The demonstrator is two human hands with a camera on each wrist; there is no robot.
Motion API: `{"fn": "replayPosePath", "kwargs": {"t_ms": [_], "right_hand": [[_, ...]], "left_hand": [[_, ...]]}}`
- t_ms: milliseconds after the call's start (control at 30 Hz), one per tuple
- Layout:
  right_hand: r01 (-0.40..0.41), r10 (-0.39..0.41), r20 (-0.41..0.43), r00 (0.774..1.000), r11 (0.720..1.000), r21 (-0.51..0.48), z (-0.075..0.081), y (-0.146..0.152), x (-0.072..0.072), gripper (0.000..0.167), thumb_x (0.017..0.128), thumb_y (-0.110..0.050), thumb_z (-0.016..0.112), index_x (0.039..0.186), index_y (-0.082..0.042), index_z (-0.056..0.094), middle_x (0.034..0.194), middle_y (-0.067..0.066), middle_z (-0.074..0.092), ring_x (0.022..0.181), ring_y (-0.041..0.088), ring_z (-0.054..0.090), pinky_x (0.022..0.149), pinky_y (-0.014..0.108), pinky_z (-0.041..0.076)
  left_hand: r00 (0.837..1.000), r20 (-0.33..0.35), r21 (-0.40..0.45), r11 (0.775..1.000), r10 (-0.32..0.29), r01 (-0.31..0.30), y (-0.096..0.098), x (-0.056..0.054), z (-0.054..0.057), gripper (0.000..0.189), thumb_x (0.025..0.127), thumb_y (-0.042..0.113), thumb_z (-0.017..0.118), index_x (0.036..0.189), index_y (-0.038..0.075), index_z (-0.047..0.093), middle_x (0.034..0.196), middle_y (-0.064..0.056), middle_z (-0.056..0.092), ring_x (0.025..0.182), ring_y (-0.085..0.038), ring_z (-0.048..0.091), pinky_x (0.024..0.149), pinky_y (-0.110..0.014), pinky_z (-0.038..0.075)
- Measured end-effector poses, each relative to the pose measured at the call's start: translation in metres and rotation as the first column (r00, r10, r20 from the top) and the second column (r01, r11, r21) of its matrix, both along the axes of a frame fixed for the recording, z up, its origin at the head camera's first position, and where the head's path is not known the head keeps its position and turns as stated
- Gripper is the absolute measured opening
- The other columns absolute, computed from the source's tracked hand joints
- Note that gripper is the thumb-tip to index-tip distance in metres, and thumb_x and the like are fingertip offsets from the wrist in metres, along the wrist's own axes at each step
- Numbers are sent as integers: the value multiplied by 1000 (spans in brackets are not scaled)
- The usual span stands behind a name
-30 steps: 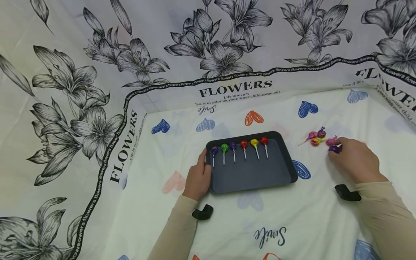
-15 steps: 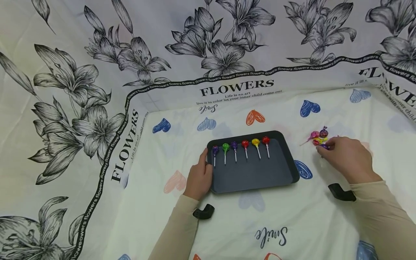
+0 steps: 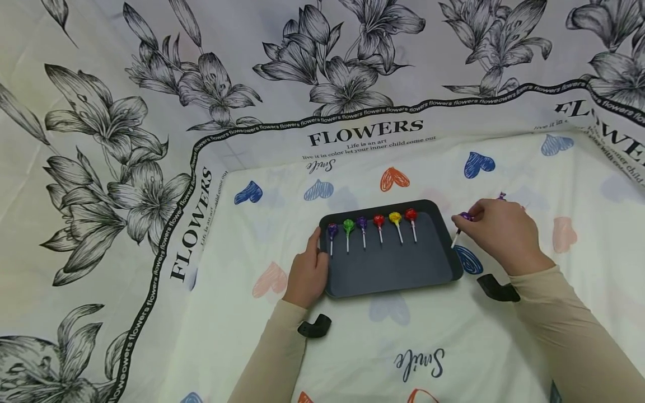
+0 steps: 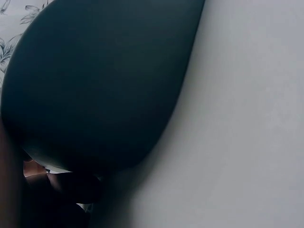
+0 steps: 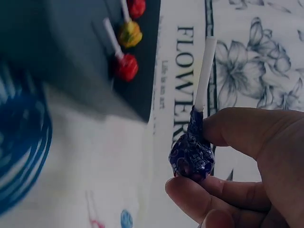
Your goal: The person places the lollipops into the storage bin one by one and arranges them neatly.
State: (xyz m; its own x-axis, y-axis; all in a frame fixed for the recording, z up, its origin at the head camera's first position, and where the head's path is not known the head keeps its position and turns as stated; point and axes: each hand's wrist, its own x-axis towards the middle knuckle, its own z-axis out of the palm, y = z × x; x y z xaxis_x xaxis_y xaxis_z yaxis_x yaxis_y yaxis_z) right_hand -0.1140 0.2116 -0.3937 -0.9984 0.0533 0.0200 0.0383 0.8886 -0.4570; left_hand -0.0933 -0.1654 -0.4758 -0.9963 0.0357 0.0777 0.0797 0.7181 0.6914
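In the head view, a dark grey tray (image 3: 390, 268) bears a row of wrapped lollipops along its far side: purple, green, red and yellow, sticks pointing toward me. My left hand (image 3: 306, 274) holds the tray at its left edge; the left wrist view shows the tray's dark surface (image 4: 99, 85) close up, with shadowed fingers (image 4: 71, 187) against it. Just right of the tray, my right hand (image 3: 504, 232) pinches a purple lollipop (image 5: 192, 154) between thumb and fingers. Its white stick points up in the right wrist view.
Behind the right hand, a purple wrapper tip (image 3: 501, 196) peeks out from the mostly hidden lollipop pile. The white cloth (image 3: 342, 347) has printed hearts and lettering. A flower-printed cloth (image 3: 227, 95) rises behind and to the left.
My right hand has picked up the purple lollipop from the pile and moved left with it, close to the tray's right edge. The left hand and tray have stayed in place.
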Motion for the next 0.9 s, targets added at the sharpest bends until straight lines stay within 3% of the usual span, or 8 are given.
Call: {"fn": "replayPosePath", "kwargs": {"t_ms": [433, 900], "right_hand": [[-101, 101, 13, 995, 995, -14, 2, -60, -11, 43, 92, -40, 77, 103, 1, 77, 89, 16, 76, 73, 28, 67, 50, 32, 46], [-184, 184, -15, 983, 983, -15, -8, -110, -11, 37, 90, -38, 80, 102, -3, 80, 84, 8, 76, 71, 22, 67, 55, 35, 49]], "left_hand": [[1000, 3, -6, 1000, -8, 8, -4, -1, -3, 64, 102, 19, 41, 165, 13, 36, 64, 1, 46, 52, -15, 39, 53, -35, 34], [1000, -4, -6, 1000, -18, 18, -3, -3, -2, 63, 102, 18, 42, 164, 12, 36, 63, 1, 47, 51, -15, 39, 53, -35, 33]]}}
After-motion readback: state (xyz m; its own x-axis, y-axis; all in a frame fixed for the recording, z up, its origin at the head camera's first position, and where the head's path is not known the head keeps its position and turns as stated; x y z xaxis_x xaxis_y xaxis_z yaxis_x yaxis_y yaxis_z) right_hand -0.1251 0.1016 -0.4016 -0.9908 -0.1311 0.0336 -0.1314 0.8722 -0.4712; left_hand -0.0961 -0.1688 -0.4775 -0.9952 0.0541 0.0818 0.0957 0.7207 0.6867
